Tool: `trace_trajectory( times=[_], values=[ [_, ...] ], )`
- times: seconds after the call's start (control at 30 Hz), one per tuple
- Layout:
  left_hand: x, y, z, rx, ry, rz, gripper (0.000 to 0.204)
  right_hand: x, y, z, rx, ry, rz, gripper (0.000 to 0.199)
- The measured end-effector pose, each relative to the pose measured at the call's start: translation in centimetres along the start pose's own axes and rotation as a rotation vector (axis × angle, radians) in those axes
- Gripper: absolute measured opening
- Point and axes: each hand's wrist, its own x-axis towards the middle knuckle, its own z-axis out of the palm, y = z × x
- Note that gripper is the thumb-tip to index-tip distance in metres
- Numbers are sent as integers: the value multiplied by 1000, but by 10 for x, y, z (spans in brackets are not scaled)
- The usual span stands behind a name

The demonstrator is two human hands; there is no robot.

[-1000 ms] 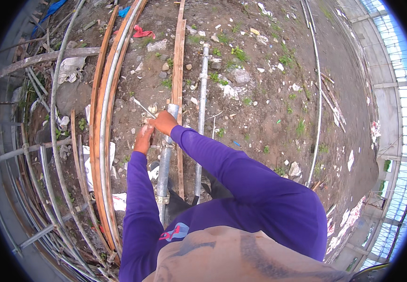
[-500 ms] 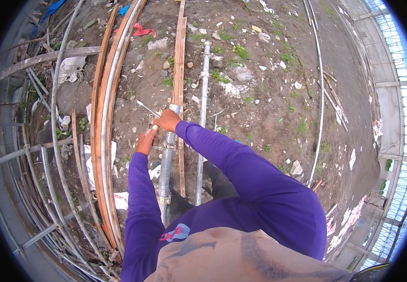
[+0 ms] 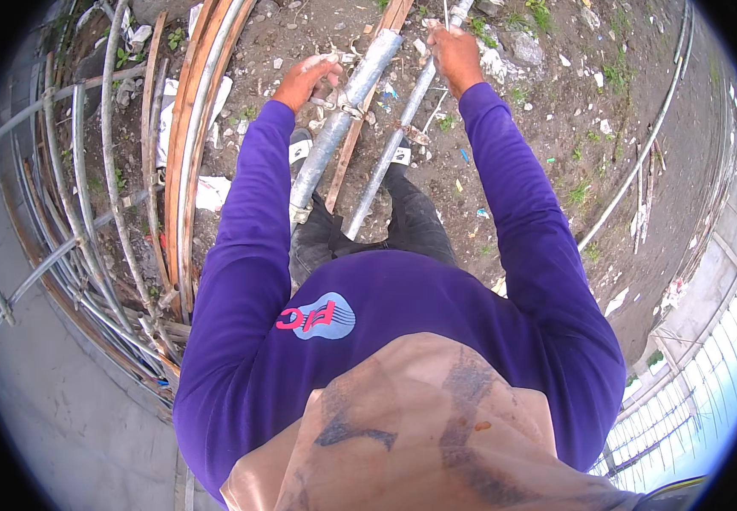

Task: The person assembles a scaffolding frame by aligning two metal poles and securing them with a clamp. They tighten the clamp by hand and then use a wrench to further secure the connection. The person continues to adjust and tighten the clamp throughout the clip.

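My left hand [image 3: 307, 82] is curled beside the thick grey metal pipe [image 3: 339, 128], just above a scaffold clamp [image 3: 350, 109] fixed around it. Whatever its bent fingers hold, if anything, is too small to make out. To the right, my right hand [image 3: 457, 58] is closed around a thin metal rod [image 3: 446, 12], whose end sticks up past the fingers. This hand is over the thinner pipe [image 3: 403, 123], hiding part of it. Another clamp [image 3: 299, 213] sits low on the thick pipe, and a rusty clamp [image 3: 414, 134] is on the thinner one.
Between the pipes runs a wooden plank [image 3: 353, 146]. Long timbers [image 3: 183, 145] lie at the left, beside a tangle of metal tubes [image 3: 87, 213]. A long pale pole [image 3: 641, 166] lies on the stony ground [image 3: 547, 128] at the right. My shoes stand beside the pipes.
My hands were together at the thick pipe's upper end. The right hand has moved away to the right with the thin rod; the left stays by the clamp. The view has tilted toward my body.
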Motion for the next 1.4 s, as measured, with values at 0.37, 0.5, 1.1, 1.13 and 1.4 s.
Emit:
trace_trajectory(
  times=[0.37, 0.5, 1.1, 1.13, 1.4],
  values=[
    [3, -5, -14, -72, 9, 55, 60, -60, 95, 35, -948, -230, 137, 46],
    [6, -11, -31, -68, -49, 86, 70, -52, 67, 49, -1064, -241, 55, 57],
    [-135, -116, 6, 69, -53, -407, 43, -153, 55, 60, -51, -442, 778, 34],
    [-138, -115, 8, 81, -46, -406, 42, -171, 42, 53, -18, -466, 812, 33],
    [-149, -117, 22, 197, -26, -380, 32, -222, -39, 31, 88, -563, 903, 35]
  ],
)
